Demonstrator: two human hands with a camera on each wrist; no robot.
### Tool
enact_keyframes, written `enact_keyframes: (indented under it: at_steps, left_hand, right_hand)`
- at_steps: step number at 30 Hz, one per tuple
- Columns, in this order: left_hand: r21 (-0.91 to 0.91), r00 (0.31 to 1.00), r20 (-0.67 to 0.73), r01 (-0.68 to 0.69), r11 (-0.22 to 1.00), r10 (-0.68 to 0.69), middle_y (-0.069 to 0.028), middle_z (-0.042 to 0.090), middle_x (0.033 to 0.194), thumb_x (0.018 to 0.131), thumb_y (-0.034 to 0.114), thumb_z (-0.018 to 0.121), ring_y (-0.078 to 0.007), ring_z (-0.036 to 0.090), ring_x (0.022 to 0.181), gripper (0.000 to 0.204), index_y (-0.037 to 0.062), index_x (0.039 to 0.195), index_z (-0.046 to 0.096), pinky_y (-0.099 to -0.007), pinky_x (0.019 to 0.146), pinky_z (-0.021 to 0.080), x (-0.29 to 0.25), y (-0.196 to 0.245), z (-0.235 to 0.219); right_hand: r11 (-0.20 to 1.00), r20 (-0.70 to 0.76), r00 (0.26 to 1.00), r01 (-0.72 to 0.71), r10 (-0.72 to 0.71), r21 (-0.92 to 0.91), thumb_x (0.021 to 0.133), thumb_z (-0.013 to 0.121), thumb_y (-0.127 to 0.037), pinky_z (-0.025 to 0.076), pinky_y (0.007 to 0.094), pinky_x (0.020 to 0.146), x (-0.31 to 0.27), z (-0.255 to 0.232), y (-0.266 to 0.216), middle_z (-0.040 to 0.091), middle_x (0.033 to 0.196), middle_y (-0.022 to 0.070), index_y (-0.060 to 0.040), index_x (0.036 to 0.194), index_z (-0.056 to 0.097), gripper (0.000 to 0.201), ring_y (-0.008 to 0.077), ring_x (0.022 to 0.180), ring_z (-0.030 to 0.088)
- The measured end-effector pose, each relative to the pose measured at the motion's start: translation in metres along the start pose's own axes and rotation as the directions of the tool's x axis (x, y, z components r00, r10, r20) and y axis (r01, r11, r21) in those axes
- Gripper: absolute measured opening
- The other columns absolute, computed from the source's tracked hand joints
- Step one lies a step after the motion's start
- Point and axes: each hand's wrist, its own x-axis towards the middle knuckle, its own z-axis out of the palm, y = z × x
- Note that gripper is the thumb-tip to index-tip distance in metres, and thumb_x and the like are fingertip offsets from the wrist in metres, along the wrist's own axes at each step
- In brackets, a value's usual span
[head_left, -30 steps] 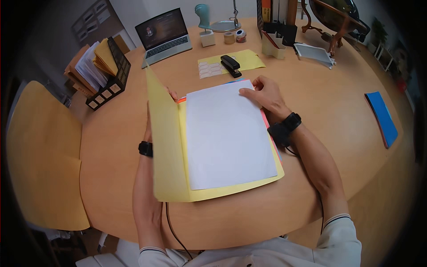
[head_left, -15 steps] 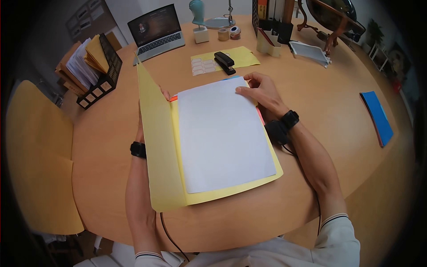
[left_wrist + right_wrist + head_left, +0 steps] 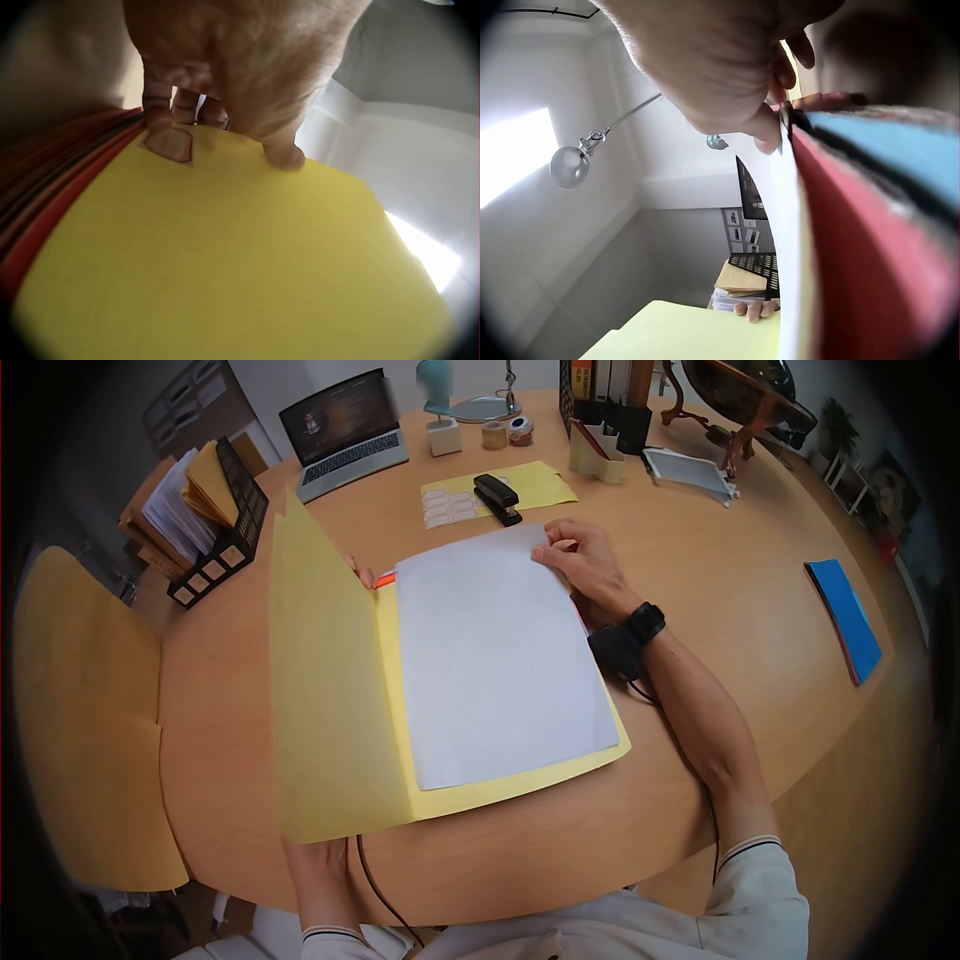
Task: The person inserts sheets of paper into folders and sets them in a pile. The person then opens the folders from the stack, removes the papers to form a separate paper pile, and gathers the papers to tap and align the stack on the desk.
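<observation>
A yellow folder (image 3: 335,690) is held up above the desk, its cover swung out to the left. On its right side lies a white paper sheet (image 3: 495,660), with red and blue folders (image 3: 870,232) layered beneath in the right wrist view. My left hand (image 3: 240,67) grips the yellow folder at its edge, thumb and one finger on the yellow face, that finger over a small label. From the head, only its fingertips show past the cover. My right hand (image 3: 590,565) pinches the sheet's top right corner, thumb on the white face and fingers behind it.
Beyond the folder, a black stapler (image 3: 497,498) rests on a yellow sheet (image 3: 545,482) with labels. A laptop (image 3: 345,435) and a file holder (image 3: 220,555) stand back left. At right lies a blue folder (image 3: 845,620); a pen holder (image 3: 597,455) stands behind.
The yellow cover has swung further left, now hiding the left wrist. The right hand keeps its grip at the sheet's corner, which now bends up slightly. The view has shifted a little.
</observation>
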Motion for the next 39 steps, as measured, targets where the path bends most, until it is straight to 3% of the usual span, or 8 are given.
enact_keyframes:
  at_steps: [9,19,24,27,30,34,37,39]
  left_hand:
    - [0.094,0.813,-0.571,-0.077,0.993,0.117,-0.0107,0.050,0.141,0.103,0.020,0.057,-0.0298,0.053,0.131,0.042,0.0048,0.140,0.045,-0.0406,0.106,0.052,0.036,0.001,0.051]
    - [0.297,0.155,-0.940,-0.075,0.952,0.305,-0.0104,0.050,0.144,0.106,0.022,0.054,-0.0292,0.053,0.130,0.043,0.0028,0.143,0.044,-0.0384,0.105,0.051,0.082,-0.003,0.134]
    - [0.341,0.127,-0.934,0.035,0.939,0.334,-0.0124,0.049,0.148,0.110,0.027,0.046,-0.0283,0.053,0.129,0.047,-0.0003,0.147,0.041,-0.0364,0.106,0.046,0.115,0.002,0.143]
    - [0.345,0.143,-0.931,0.056,0.937,0.335,-0.0126,0.049,0.147,0.110,0.028,0.045,-0.0282,0.053,0.129,0.047,-0.0003,0.147,0.041,-0.0364,0.106,0.046,0.150,0.014,0.126]
    - [0.349,0.151,-0.930,0.072,0.934,0.336,-0.0128,0.049,0.147,0.110,0.028,0.045,-0.0280,0.053,0.129,0.047,-0.0002,0.147,0.041,-0.0363,0.106,0.046,0.118,0.010,0.133]
    - [0.356,0.160,-0.927,0.086,0.930,0.340,-0.0131,0.049,0.147,0.110,0.028,0.045,-0.0278,0.053,0.129,0.047,-0.0002,0.147,0.042,-0.0363,0.107,0.046,0.105,0.007,0.132]
    - [0.361,0.163,-0.925,0.102,0.927,0.343,-0.0133,0.050,0.147,0.110,0.028,0.044,-0.0277,0.053,0.129,0.047,-0.0001,0.147,0.042,-0.0362,0.107,0.046,0.086,-0.001,0.138]
    - [0.365,0.166,-0.924,0.114,0.924,0.344,-0.0134,0.050,0.147,0.110,0.028,0.044,-0.0276,0.053,0.129,0.047,-0.0001,0.147,0.042,-0.0362,0.107,0.046,0.086,0.000,0.135]
  right_hand:
    - [0.959,-0.121,0.993,0.042,-0.008,0.280,0.099,0.063,-0.007,0.052,0.0250,0.071,0.023,-0.066,0.017,0.069,0.089,0.0022,-0.0004,0.098,0.068,0.008,0.0084,0.077,0.063]
    - [0.999,-0.522,0.852,-0.022,0.032,0.025,0.096,0.064,-0.010,0.052,0.0285,0.071,0.005,-0.230,0.050,0.071,0.091,0.0055,0.0052,0.106,0.072,0.019,0.0131,0.077,0.064]
    - [0.996,-0.789,0.610,-0.020,0.077,0.083,0.094,0.066,-0.007,0.048,0.0306,0.060,0.003,-0.262,0.056,0.069,0.083,0.0037,0.0042,0.099,0.072,0.014,0.0128,0.069,0.062]
    - [0.971,-0.787,0.588,0.011,0.187,0.240,0.095,0.060,-0.004,0.034,0.0229,0.039,-0.010,-0.267,0.043,0.058,0.070,-0.0016,-0.0024,0.093,0.065,0.007,0.0079,0.047,0.049]
    - [0.960,-0.871,0.464,0.135,0.158,0.246,0.088,0.063,-0.001,0.054,0.0337,0.063,-0.012,-0.273,0.043,0.069,0.079,0.0071,0.0029,0.091,0.073,0.011,0.0171,0.074,0.067]
    - [0.985,-0.943,0.324,0.122,0.074,0.119,0.084,0.062,0.000,0.057,0.0355,0.069,-0.019,-0.307,0.056,0.070,0.082,0.0114,0.0016,0.089,0.074,0.013,0.0222,0.078,0.070]
    - [0.973,-0.969,0.140,-0.141,0.204,0.184,0.082,0.060,-0.003,0.058,0.0395,0.073,-0.026,-0.314,0.046,0.073,0.091,0.0183,0.0011,0.090,0.074,0.017,0.0314,0.081,0.073]
    - [0.914,-0.999,0.014,-0.403,-0.034,-0.037,0.081,0.058,-0.008,0.058,0.0441,0.080,-0.037,-0.309,0.041,0.074,0.103,0.0221,-0.0002,0.093,0.074,0.021,0.0379,0.090,0.073]
